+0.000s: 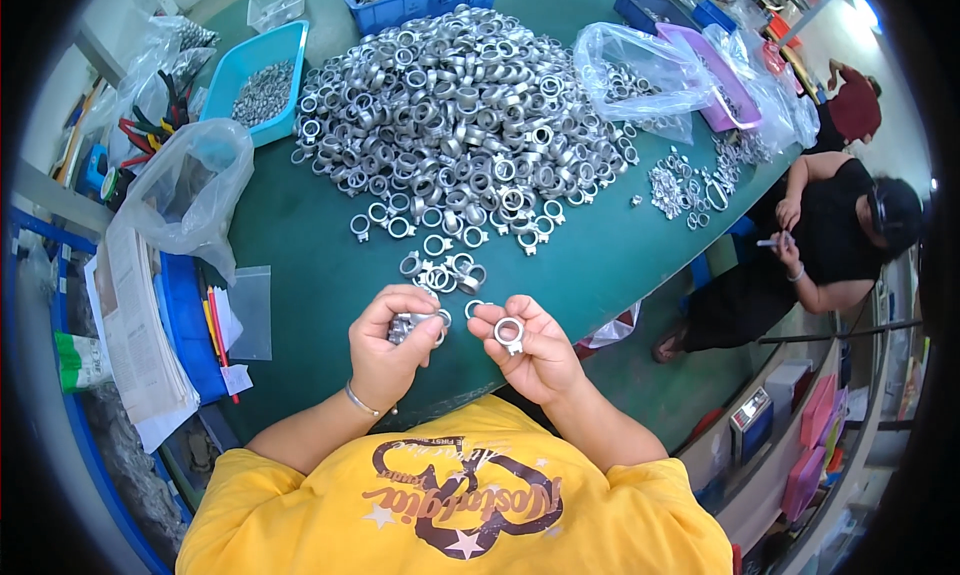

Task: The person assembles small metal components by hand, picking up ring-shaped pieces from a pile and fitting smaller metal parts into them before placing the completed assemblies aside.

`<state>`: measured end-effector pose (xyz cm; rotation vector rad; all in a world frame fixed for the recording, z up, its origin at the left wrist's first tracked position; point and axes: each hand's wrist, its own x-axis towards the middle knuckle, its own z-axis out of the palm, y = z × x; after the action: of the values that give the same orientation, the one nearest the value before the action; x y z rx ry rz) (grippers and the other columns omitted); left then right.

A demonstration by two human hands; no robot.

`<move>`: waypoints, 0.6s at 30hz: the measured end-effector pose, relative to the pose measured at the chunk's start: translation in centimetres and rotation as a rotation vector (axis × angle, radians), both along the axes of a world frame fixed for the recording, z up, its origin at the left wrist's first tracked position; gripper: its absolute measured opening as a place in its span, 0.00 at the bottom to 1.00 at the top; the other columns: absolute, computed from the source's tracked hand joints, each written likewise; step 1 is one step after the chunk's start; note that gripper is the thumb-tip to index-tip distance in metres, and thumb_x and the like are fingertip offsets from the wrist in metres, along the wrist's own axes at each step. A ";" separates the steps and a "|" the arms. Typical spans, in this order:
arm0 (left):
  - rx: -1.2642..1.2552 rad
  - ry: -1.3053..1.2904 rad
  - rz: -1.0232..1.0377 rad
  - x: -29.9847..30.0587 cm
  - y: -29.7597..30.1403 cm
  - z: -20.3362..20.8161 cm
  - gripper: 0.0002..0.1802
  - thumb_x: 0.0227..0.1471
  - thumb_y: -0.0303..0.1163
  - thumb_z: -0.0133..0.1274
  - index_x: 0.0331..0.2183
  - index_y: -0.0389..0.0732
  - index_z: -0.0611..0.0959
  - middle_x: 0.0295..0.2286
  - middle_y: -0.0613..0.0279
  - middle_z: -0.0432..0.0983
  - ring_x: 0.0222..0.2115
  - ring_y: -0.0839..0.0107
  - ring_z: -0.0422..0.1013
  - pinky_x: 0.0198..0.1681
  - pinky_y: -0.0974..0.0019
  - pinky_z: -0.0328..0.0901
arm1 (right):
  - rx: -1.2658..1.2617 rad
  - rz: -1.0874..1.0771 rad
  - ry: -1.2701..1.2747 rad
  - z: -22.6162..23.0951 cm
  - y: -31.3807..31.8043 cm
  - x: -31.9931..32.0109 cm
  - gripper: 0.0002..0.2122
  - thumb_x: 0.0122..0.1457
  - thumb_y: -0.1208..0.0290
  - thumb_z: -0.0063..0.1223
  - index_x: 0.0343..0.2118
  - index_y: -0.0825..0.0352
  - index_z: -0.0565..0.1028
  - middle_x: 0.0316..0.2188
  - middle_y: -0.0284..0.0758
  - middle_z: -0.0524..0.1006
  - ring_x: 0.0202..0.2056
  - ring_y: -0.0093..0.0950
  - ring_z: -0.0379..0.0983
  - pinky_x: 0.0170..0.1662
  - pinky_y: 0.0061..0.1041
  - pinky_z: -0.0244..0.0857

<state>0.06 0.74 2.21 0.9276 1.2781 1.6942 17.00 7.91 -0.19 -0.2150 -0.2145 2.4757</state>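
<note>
Several silver metal rings, each with a small lug, are bunched in my left hand, whose fingers are closed round them. My right hand pinches one more metal ring between thumb and fingers, its round opening facing up. Both hands are over the table's near edge, a short gap apart. A few loose rings lie just beyond my fingers. Farther off rises a large heap of the same rings.
A turquoise tray of small parts stands left of the heap, a blue crate behind it. Clear plastic bags and pliers are at the left. A purple tray is at the right, where a seated person works.
</note>
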 end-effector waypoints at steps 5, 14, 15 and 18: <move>0.270 0.555 0.011 2.1 2.7 1.9 0.09 0.37 0.20 0.59 0.26 0.38 0.78 0.30 0.59 0.73 0.32 0.69 0.70 0.36 0.68 0.65 | -0.102 0.062 0.145 1.2 0.0 0.1 0.16 0.54 0.78 0.40 0.46 0.70 0.64 0.51 0.45 0.64 0.51 0.36 0.63 0.55 0.36 0.57; -0.059 -0.222 -0.161 4.7 6.4 1.2 0.05 0.44 0.22 0.53 0.29 0.38 0.75 0.31 0.59 0.73 0.26 0.74 0.70 0.25 0.75 0.64 | -0.076 -0.132 0.074 0.3 -1.0 2.4 0.23 0.55 0.74 0.36 0.55 0.73 0.56 0.56 0.42 0.59 0.57 0.36 0.54 0.62 0.36 0.42; -0.140 -0.476 -0.170 4.5 6.5 1.4 0.04 0.46 0.23 0.52 0.30 0.39 0.75 0.31 0.59 0.73 0.25 0.75 0.70 0.21 0.76 0.63 | -0.061 -0.133 0.038 0.4 -0.9 2.6 0.24 0.54 0.75 0.36 0.56 0.73 0.55 0.58 0.43 0.55 0.59 0.37 0.50 0.63 0.36 0.40; -0.193 -0.442 -0.209 3.8 6.1 1.2 0.03 0.48 0.25 0.51 0.29 0.38 0.74 0.30 0.57 0.72 0.21 0.77 0.68 0.14 0.79 0.58 | -0.194 -0.208 0.163 1.4 -0.6 3.1 0.25 0.54 0.75 0.35 0.57 0.72 0.53 0.61 0.44 0.48 0.62 0.38 0.41 0.63 0.36 0.36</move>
<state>3.85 6.88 3.40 0.5135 0.9876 1.4775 20.13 7.32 1.16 -0.1098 0.1122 2.2911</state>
